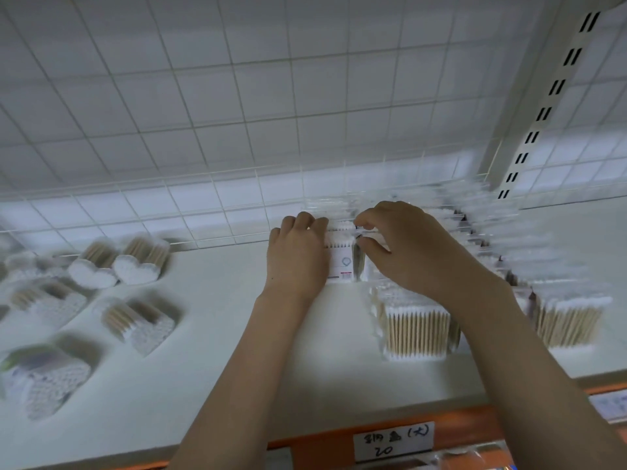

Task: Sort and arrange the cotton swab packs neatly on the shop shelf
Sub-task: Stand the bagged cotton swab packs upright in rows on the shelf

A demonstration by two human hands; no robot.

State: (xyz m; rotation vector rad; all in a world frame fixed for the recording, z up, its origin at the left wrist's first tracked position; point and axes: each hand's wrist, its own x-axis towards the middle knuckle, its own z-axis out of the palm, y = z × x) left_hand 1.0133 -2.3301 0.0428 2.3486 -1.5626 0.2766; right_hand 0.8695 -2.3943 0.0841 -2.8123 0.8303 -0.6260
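Two of your hands are up at the far edge of the white shelf, close against the wire grid back panel. Your left hand wraps its curled fingers over the left side of an upright cotton swab pack, and your right hand pinches the top of that same pack between thumb and forefinger, so both hands are clamped on it. Its white face label turns toward you, with a ring-shaped mark and a small red-edged barcode strip near the bottom; the print is too blurred to read. The swabs in it stand vertically, white tips up. Just right of it, a row of rectangular packs runs from far to near along the shelf, blurred, ending in two near packs, one under your right forearm and one further right, their wooden sticks upright with the long axis vertical. Well apart on the left lie heart-shaped swab packs, tilted, cotton tips facing near. On the orange shelf edge a white handwritten tag shows Chinese characters, a bracketed 大, and the number 20 beneath.
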